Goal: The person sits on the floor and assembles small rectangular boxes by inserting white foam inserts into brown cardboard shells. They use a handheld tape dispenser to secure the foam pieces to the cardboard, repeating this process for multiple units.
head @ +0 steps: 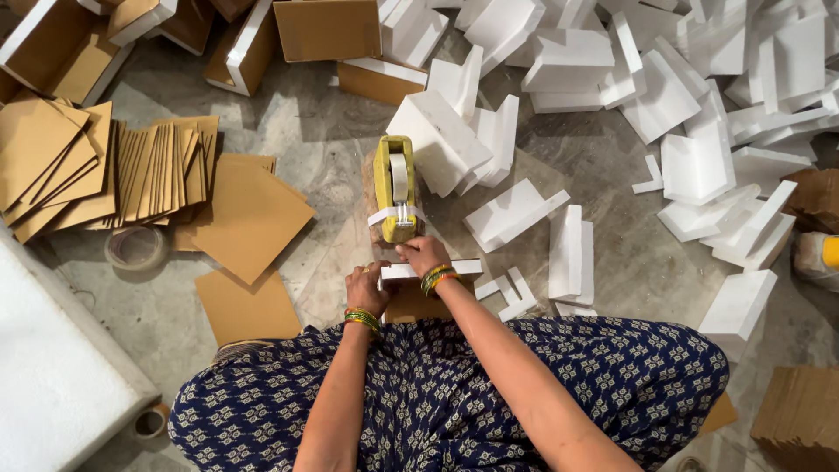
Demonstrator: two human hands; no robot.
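My left hand (365,288) grips the left end of a white foam piece (463,267) held flat just above my lap. My right hand (423,255) rests on top of the same piece, its fingers at the front edge of a yellow tape dispenser (395,186). The dispenser stands on the floor straight ahead, with a strip of clear tape running from its roll down to the foam. Under the foam lies a brown cardboard sheet (411,306), mostly hidden by my hands. Both wrists carry green and orange bangles.
Piles of white foam corner pieces (699,166) cover the floor to the right and ahead. Stacked cardboard sheets (157,170) and loose sheets (249,214) lie on the left, with a tape roll (135,247). Open cardboard boxes (328,28) line the far edge. A white slab (52,367) sits near left.
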